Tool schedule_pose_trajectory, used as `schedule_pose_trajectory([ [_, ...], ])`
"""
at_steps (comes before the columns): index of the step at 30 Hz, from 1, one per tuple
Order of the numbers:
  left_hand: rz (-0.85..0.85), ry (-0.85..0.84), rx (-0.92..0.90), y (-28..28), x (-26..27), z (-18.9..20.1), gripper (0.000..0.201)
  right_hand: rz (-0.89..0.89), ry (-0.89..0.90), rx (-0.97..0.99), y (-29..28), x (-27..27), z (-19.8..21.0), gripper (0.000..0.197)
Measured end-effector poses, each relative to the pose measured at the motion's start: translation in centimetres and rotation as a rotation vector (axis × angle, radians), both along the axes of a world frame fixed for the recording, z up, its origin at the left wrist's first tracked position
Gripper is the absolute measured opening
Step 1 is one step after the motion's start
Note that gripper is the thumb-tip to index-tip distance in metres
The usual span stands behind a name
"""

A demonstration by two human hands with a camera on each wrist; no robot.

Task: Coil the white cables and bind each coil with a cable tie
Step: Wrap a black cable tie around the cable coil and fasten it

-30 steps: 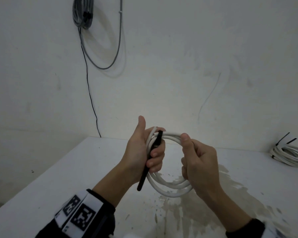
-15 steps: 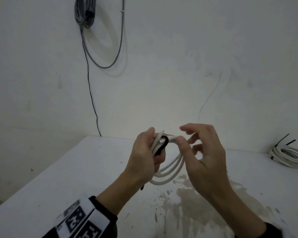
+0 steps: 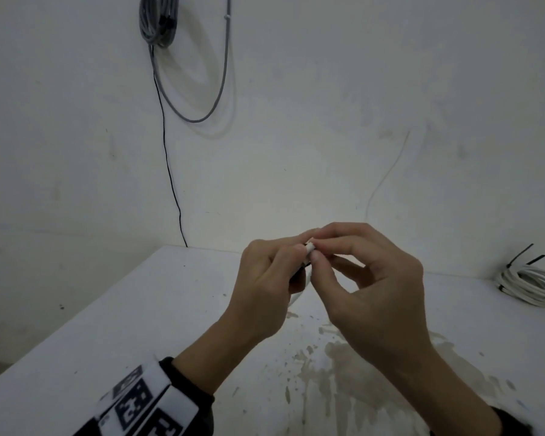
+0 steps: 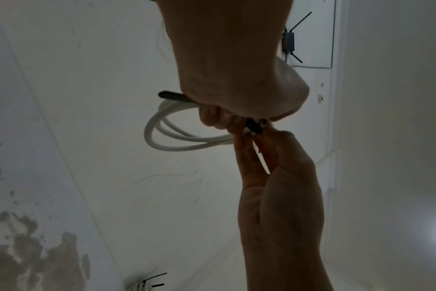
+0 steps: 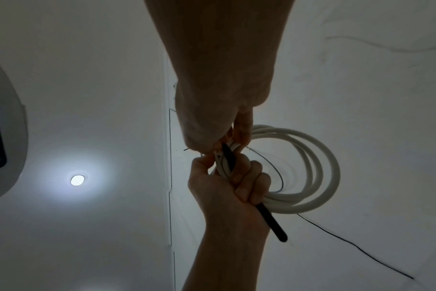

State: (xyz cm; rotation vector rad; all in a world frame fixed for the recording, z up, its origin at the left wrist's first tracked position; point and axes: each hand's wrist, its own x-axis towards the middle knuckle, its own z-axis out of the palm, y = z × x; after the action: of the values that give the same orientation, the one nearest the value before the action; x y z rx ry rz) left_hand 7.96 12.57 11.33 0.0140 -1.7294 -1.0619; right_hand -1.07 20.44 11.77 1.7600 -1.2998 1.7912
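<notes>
Above the white table (image 3: 132, 325), my left hand (image 3: 285, 269) grips a small coil of white cable (image 5: 314, 169), with a black cable tie (image 5: 271, 221) pressed against the strands. The tie's long tail sticks out below the fist. In the head view the hands hide nearly all of the coil; only a cut cable end (image 3: 309, 247) and a short strand show. My right hand (image 3: 320, 251) meets the left at the top of the coil. Its thumb and forefinger pinch the tie's upper end (image 4: 252, 126) next to that cable end.
A second coil of white cable (image 3: 530, 284) bound with black ties lies at the table's far right by the wall. A grey cable bundle (image 3: 158, 23) hangs high on the wall, with a thin black wire (image 3: 170, 171) running down. A brownish stain (image 3: 343, 372) marks the tabletop.
My right hand let go of the coil's right side and came to its top, pinching at the tie. Both hands rose and closed together, hiding the coil.
</notes>
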Motion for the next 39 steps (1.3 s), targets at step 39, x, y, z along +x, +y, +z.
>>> schedule_pose_trajectory([
  [39, -0.190, -0.276, -0.382, -2.0, 0.8, 1.4, 0.026, 0.344, -0.077, 0.319, 0.5, -2.4, -0.3, 0.010],
])
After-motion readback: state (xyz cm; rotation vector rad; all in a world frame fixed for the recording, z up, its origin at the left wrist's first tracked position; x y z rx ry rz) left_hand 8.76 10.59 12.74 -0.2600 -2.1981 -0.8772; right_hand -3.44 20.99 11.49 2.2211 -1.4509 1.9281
